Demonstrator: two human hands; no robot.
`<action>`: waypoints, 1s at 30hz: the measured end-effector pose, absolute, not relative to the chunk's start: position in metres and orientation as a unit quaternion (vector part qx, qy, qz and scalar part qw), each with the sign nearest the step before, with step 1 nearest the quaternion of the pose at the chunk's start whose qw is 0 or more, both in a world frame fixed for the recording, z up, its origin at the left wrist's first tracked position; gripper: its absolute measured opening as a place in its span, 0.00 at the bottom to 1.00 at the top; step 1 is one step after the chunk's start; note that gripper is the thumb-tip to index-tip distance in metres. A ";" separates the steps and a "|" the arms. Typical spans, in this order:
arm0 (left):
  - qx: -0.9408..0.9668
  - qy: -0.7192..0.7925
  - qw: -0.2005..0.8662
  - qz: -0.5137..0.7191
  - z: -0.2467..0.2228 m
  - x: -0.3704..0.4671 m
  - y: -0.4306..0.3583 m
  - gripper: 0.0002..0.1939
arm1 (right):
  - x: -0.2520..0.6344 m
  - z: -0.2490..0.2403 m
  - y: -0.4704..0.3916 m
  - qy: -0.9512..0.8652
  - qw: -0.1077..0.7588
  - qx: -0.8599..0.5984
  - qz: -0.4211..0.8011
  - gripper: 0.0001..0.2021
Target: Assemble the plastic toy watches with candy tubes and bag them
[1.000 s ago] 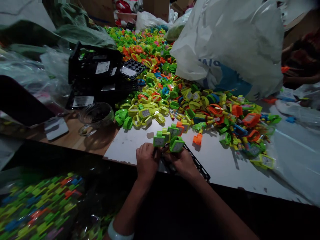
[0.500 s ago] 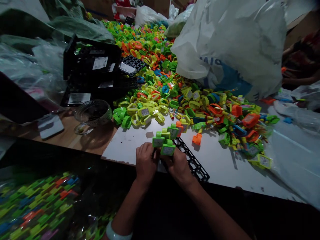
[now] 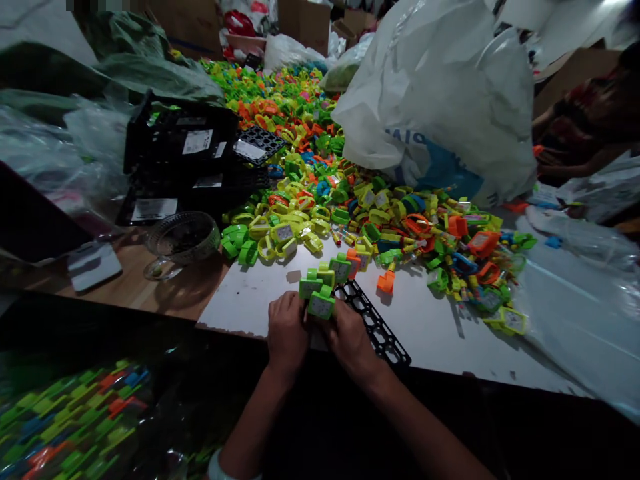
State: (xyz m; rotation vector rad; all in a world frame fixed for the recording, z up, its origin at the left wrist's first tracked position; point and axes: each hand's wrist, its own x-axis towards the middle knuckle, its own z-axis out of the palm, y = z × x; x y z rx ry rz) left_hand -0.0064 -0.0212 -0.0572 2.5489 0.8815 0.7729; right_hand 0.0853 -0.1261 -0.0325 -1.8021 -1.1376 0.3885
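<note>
My left hand (image 3: pixel 289 330) is closed at the left end of a black perforated tray (image 3: pixel 373 321), its fingertips partly hidden. My right hand (image 3: pixel 353 341) is closed just under a green toy watch (image 3: pixel 321 303) with a square printed face, at the tray's near side. Further toy watches stand in a row behind it: a green one (image 3: pixel 310 287), another green one (image 3: pixel 340 269), an orange one (image 3: pixel 354 262) and a yellow one. The tray's right part has bare holes and slants toward the table edge. An orange toy watch (image 3: pixel 385 282) lies just beyond it.
A big heap of colourful toy watches (image 3: pixel 295 223) covers the table behind. A white plastic bag (image 3: pixel 435 87) stands at right. Stacked black trays (image 3: pixel 200 143) and a glass bowl (image 3: pixel 183 237) are at left. Bagged watches (image 3: pixel 75 420) lie lower left. Another person (image 3: pixel 583 127) sits far right.
The view has tilted up and turned slightly, so most things sit a little lower and further left. Both hands remain at the tray and green toy watch with little visible motion.
</note>
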 end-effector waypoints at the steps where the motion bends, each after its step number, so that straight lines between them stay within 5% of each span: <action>1: 0.895 0.311 0.167 0.272 -0.057 -0.006 -0.021 0.05 | 0.094 -0.029 -0.131 -0.465 0.465 -0.736 0.157 0.09; 5: 0.895 0.316 0.166 0.267 -0.056 -0.004 -0.020 0.04 | 0.160 -0.022 -0.159 -0.401 0.431 -0.808 0.013 0.14; 10: 0.886 0.319 0.191 0.276 -0.054 -0.008 -0.024 0.05 | 0.232 -0.035 -0.187 -0.445 0.261 -0.853 -0.076 0.13; 14: 0.843 0.339 0.265 0.323 -0.051 -0.021 -0.039 0.11 | 0.211 -0.036 -0.194 -0.397 0.375 -0.838 0.000 0.12; 19: 0.842 0.336 0.274 0.321 -0.053 -0.018 -0.057 0.06 | 0.149 -0.014 -0.172 -0.260 0.604 -0.696 0.290 0.15; 24: 0.851 0.317 0.266 0.322 -0.061 -0.006 -0.053 0.05 | 0.128 -0.015 -0.140 -0.266 0.596 -0.649 0.391 0.12; 30: 0.850 0.309 0.280 0.323 -0.062 -0.006 -0.049 0.07 | 0.130 -0.041 -0.133 -0.300 0.562 -0.704 0.314 0.09</action>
